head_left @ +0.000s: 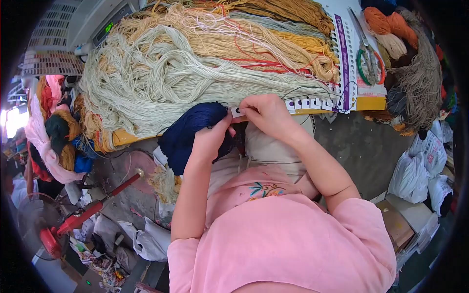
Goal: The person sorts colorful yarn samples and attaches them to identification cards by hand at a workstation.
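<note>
A dark navy skein of yarn [178,136] hangs over the table's near edge. My left hand [214,136] is closed on it, its fingertips at the left end of a small white tag [236,112] with a dark spot. My right hand [268,113] pinches the other end of that tag between thumb and finger. Just right of my right hand, several similar white tags [305,103] lie in a row along the table edge. Pale green-white yarn [210,75] spreads over the table behind both hands.
Scissors [370,73] with green and orange handles lie on a punched card [346,53] at the right. A scale [108,27] stands back left. Hanging skeins [53,129] and a red fan [49,239] are left; white plastic bags [410,173] sit right.
</note>
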Motion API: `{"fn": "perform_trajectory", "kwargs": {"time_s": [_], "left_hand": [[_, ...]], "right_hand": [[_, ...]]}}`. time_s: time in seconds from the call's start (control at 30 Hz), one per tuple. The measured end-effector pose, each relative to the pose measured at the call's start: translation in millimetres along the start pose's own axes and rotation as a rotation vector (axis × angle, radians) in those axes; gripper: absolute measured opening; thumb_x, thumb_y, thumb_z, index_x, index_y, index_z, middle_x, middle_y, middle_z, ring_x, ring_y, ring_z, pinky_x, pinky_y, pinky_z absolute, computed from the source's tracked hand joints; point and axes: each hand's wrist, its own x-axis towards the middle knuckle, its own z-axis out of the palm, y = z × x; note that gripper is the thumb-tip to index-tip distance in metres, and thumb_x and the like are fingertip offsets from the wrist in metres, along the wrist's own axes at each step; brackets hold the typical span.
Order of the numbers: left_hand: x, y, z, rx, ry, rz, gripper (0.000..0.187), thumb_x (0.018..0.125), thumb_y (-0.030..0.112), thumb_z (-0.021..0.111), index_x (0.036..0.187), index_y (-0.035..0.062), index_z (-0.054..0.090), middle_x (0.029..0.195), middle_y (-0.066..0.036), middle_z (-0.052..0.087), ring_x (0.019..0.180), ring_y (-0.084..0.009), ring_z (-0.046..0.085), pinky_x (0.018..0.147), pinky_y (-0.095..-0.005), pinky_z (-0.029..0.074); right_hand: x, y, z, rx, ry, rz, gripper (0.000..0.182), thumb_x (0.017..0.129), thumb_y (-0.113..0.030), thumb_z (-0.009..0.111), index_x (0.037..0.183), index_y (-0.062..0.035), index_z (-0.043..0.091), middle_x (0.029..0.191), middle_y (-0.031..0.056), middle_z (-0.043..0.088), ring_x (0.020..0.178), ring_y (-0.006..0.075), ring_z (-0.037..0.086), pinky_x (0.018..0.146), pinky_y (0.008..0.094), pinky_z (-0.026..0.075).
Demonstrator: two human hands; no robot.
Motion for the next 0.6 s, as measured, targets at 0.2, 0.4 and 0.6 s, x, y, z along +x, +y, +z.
{"fn": "perform_trajectory", "kwargs": {"time_s": [0.2,0.4,0.6], "left_hand": [[4,-7,0,-0.121,-0.046,-0.092,0.017,0.078,0.017,0.049,0.076,0.0034,0.058,0.058,0.001,0.05,0.051,-0.0062,0.042,0.05,-0.0192,0.034],[7,-10,2,-0.092,-0.065,-0.128,0.021,0.079,0.02,0.046,0.078,0.0028,0.059,0.062,0.0,0.052,0.053,-0.006,0.042,0.052,-0.0181,0.034],[10,-17,4,-0.082,-0.047,0.029,0.016,0.079,0.015,0.046,0.073,0.0031,0.056,0.066,-0.003,0.056,0.052,-0.0058,0.044,0.05,-0.0187,0.036]], "right_hand": [[4,-3,-2,-0.067,0.008,-0.035,0.007,0.067,-0.008,0.052,0.069,-0.0034,0.057,0.058,0.0122,0.054,0.054,0.0248,0.054,0.05,0.0304,0.042],[7,-3,-1,-0.076,-0.015,-0.024,0.008,0.066,-0.009,0.052,0.069,-0.0027,0.057,0.058,0.0116,0.054,0.053,0.0239,0.054,0.05,0.0302,0.042],[9,-6,-3,-0.054,-0.072,0.032,0.009,0.066,-0.008,0.052,0.069,-0.0009,0.056,0.057,0.0104,0.055,0.053,0.0214,0.055,0.05,0.0291,0.042]]}}
